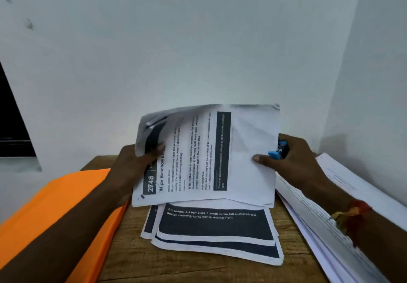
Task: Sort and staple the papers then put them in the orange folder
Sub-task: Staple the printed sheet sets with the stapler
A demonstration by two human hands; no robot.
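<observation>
Over on the far left an orange folder (55,205) lies flat on the table, with the forearm crossing over it. Next along, the left hand (132,168) pinches the left edge of a few printed papers (204,157), thumb on the front and fingers behind. It's holding them up off the table, turned sideways, top corner curling over. Header reads "2748" and "Wipe Baseboard", plus a dark band toward the right side. Under them a second stack (215,234) lies on the wood, white text on a dark block: "2-3 combs, 3-5 hair clips, 1 small mirror (all scattered and dusty), cleaning spray bottle, wiping cloth". The right hand (293,164) has its thumb pressed on the papers' right edge and fingers curled round a blue stapler (278,150). Further right sits a thick pile (330,205) of sheets. Table (198,269) is brown wood grain, pushed into a corner of plain white wall (198,40).
</observation>
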